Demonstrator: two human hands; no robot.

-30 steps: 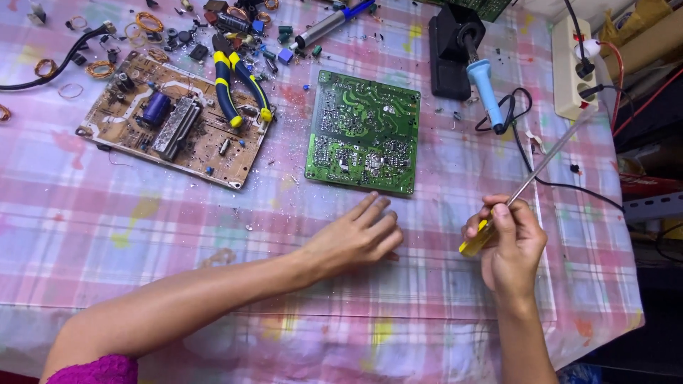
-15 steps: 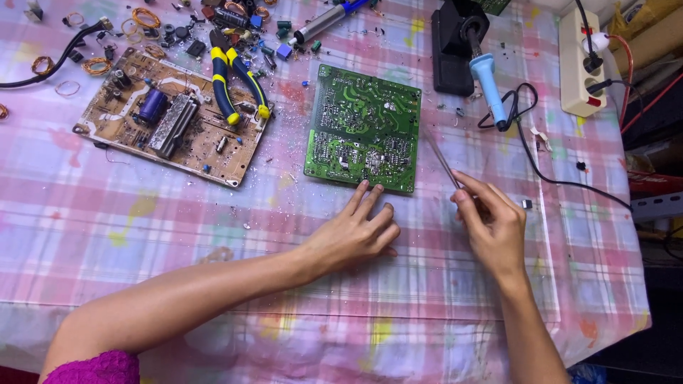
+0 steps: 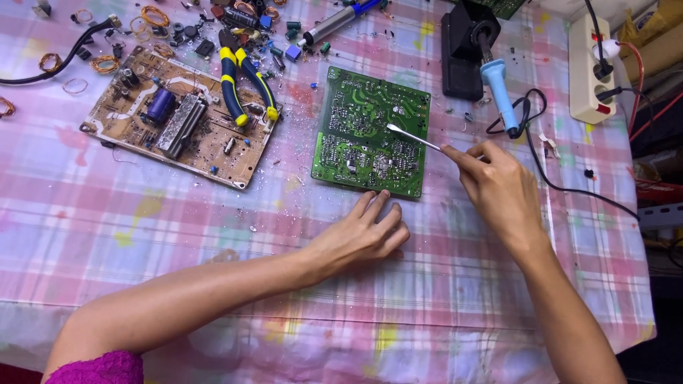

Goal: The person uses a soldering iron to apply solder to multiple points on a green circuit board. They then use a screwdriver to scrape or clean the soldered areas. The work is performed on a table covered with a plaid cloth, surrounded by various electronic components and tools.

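Two hands flank the green circuit board point(image 3: 371, 141) on the desk point(image 3: 213, 235): right hand point(image 3: 501, 188) pinches a thin metal tool point(image 3: 413, 137), probably tweezers, angled up-left over the board, while left hand point(image 3: 363, 235) rests flat, empty, just below its near edge.

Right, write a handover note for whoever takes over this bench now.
Left hand: flat on the tablecloth, fingertips at the near edge of the green circuit board, holding nothing.
Right hand: grips a thin metal tool, tip over the green board's right half.
Brown board lies to the left with pliers on it; soldering iron sits in its stand.
Done: cannot tell of any work on the green board.
Left: the probing itself.
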